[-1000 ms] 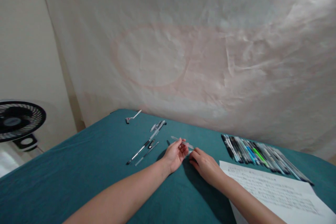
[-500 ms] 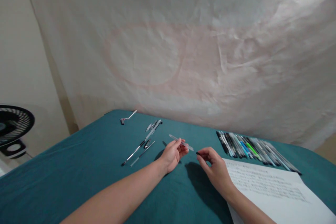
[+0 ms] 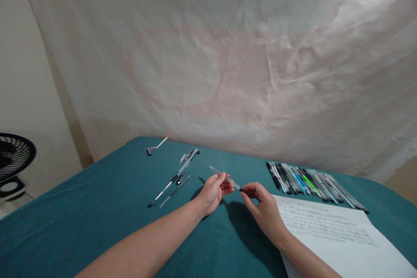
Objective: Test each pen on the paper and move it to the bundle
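Observation:
My left hand (image 3: 213,191) pinches a clear pen barrel (image 3: 219,173) above the teal table, its far end pointing up and left. My right hand (image 3: 262,204) has its fingers pinched on a small dark part (image 3: 241,189) that meets the barrel's near end. Both hands hover just over the cloth. To the left lie loose pens and pen parts (image 3: 177,176).
A row of several pens (image 3: 309,184) lies at the back right of the teal table (image 3: 97,208). A white written sheet (image 3: 339,234) lies under my right forearm's side. A small pen part (image 3: 155,146) lies near the far edge. A black fan (image 3: 13,156) stands left; a creased sheet hangs behind.
My right hand lifted off the table with a small dark part, drew away from the barrel, then came back to its near end. The left hand stayed put.

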`<state>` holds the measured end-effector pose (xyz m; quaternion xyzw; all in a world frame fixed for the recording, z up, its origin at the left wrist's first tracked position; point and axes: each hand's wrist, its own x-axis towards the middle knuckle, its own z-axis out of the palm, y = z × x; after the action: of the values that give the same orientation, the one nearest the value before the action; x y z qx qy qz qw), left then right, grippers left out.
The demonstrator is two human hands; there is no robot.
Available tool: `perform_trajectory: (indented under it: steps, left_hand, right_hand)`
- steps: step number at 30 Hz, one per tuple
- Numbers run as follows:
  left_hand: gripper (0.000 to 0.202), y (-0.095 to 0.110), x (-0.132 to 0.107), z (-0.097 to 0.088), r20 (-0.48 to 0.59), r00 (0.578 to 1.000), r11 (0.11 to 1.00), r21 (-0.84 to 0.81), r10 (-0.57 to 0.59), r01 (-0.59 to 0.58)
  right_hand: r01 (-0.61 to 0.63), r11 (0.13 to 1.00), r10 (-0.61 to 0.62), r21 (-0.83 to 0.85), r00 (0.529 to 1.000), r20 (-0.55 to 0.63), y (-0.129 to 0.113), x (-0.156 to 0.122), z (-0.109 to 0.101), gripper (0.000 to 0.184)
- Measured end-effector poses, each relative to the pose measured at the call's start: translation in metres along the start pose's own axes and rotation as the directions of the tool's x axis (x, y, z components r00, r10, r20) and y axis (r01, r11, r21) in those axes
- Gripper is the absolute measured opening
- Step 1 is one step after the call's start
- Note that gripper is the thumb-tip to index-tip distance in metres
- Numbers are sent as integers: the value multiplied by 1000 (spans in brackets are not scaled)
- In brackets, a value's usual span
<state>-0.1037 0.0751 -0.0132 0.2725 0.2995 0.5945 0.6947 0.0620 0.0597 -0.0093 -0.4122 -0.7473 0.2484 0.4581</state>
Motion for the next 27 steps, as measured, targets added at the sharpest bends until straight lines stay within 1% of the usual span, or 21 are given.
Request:
perform_trajectory:
  steps: [6, 16, 22, 27]
  left_hand:
    - [13, 0, -1, 0, 37, 999, 999, 30, 16, -17]
    - [13, -2, -1, 0, 79, 997, 998, 54, 23, -27]
    - [14, 1, -3, 2, 84, 996, 998, 62, 14, -19]
    - [14, 2, -5, 5, 62, 998, 998, 62, 11, -15]
  right_hand:
    - [4, 1000, -4, -10, 1000, -10, -2, 0, -2, 7]
    - [-51, 999, 51, -3, 999, -9, 3, -1, -2, 11]
    - [-69, 997, 69, 31, 998, 0, 6, -3, -2, 15]
    - [-46, 999, 46, 27, 999, -19, 6, -2, -1, 17]
